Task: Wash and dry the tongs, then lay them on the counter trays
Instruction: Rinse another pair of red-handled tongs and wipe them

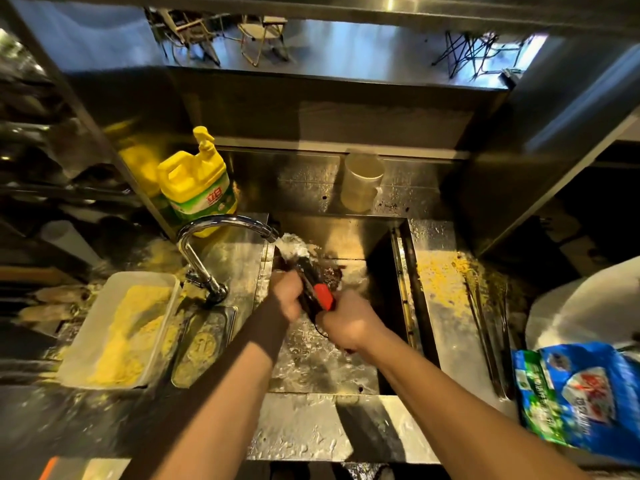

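Observation:
Dark tongs with a red handle part [321, 294] are held over the steel sink [388, 271], their far end under water running from the chrome tap [221, 225]. My left hand [285, 295] grips the tongs' dark middle from the left. My right hand [346, 327] grips their near end, just below the red part. Motion blurs both hands and the tongs' tips are lost in the splash. More tongs [488, 327] lie on the wet counter right of the sink. A small steel tray [204, 344] sits left of the sink.
A yellow detergent jug [197, 181] stands behind the tap. A white tub of yellow crumbs [119, 327] sits at the left. A clear cup [362, 181] stands behind the sink. A blue bag [581, 393] and a white bucket [588, 306] are at the right.

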Action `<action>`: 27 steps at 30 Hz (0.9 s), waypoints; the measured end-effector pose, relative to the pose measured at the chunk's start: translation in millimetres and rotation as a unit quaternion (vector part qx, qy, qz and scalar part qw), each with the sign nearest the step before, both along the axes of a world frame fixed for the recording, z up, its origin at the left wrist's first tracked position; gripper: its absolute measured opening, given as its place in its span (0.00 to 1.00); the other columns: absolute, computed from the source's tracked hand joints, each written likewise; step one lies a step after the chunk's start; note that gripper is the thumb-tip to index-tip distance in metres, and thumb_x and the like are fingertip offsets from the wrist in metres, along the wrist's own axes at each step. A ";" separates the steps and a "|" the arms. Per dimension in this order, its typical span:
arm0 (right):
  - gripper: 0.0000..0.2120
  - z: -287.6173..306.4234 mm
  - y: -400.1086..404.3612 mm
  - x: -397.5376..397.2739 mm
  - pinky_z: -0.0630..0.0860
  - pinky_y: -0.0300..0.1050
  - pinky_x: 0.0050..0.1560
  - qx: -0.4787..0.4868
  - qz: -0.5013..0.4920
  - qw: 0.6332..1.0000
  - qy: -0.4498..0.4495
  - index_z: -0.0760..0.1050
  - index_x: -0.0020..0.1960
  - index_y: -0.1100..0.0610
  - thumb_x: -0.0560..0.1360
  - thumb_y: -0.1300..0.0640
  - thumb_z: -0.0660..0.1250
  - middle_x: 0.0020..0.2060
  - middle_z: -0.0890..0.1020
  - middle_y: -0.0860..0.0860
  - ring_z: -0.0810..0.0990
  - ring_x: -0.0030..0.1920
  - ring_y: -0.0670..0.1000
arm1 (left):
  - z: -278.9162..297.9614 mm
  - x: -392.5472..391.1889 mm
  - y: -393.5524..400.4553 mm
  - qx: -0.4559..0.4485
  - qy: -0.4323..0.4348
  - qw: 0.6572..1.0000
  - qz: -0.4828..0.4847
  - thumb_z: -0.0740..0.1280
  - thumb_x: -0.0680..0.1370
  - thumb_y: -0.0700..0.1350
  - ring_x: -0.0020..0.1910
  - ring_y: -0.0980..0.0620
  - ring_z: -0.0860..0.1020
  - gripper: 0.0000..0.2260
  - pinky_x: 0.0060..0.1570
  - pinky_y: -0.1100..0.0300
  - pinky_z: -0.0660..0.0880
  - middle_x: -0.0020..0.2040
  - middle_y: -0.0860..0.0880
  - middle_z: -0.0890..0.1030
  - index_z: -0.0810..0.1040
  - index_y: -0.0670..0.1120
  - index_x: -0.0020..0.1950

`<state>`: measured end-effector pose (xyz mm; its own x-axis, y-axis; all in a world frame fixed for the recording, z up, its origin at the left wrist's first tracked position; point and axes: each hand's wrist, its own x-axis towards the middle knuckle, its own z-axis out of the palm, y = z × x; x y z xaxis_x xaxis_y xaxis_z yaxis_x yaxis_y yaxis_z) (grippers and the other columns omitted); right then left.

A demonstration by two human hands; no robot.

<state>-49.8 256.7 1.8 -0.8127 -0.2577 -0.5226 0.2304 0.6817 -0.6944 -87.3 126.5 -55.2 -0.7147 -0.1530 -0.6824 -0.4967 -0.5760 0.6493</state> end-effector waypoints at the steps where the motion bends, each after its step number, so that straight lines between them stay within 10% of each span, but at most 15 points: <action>1: 0.06 -0.7 -1.4 1.6 0.71 0.43 0.28 -0.006 -0.003 1.000 -0.010 0.77 0.41 0.57 0.74 0.65 0.66 0.31 0.77 0.52 0.75 0.28 0.49 | -3.1 -4.4 -2.2 -0.023 -0.010 0.999 0.024 0.58 0.83 0.33 0.45 0.41 0.81 0.12 0.53 0.45 0.79 0.55 0.34 0.79 0.75 0.33 0.64; 4: 0.04 -2.5 -3.4 0.0 0.74 0.46 0.31 -0.012 -0.030 0.999 -0.018 0.77 0.42 0.57 0.75 0.63 0.67 0.33 0.79 0.53 0.77 0.30 0.52 | -3.0 -9.6 -2.9 -0.038 -0.006 0.999 0.025 0.59 0.80 0.29 0.35 0.44 0.83 0.11 0.37 0.52 0.83 0.49 0.34 0.81 0.76 0.30 0.61; 15: 0.06 -1.7 -2.0 -6.6 0.68 0.39 0.21 -0.009 -0.040 0.999 0.004 0.76 0.38 0.57 0.74 0.63 0.67 0.26 0.77 0.52 0.73 0.20 0.47 | -18.1 -26.5 9.2 -0.117 -0.044 0.991 0.052 0.58 0.79 0.30 0.54 0.37 0.83 0.15 0.57 0.39 0.80 0.57 0.34 0.82 0.77 0.34 0.63; 27: 0.03 -1.3 -0.7 -14.4 0.69 0.40 0.20 -0.035 -0.033 0.999 -0.024 0.76 0.44 0.57 0.76 0.62 0.66 0.28 0.77 0.52 0.73 0.19 0.46 | -15.9 -39.3 2.5 -0.146 -0.036 0.987 0.059 0.55 0.79 0.29 0.40 0.44 0.80 0.15 0.41 0.53 0.80 0.47 0.38 0.82 0.77 0.34 0.60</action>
<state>-64.2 256.0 0.5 -0.8034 -0.2409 -0.5445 0.3080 0.6146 -0.7263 -126.7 129.1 -71.2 -0.6311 -0.4297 -0.6458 -0.4887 -0.4263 0.7612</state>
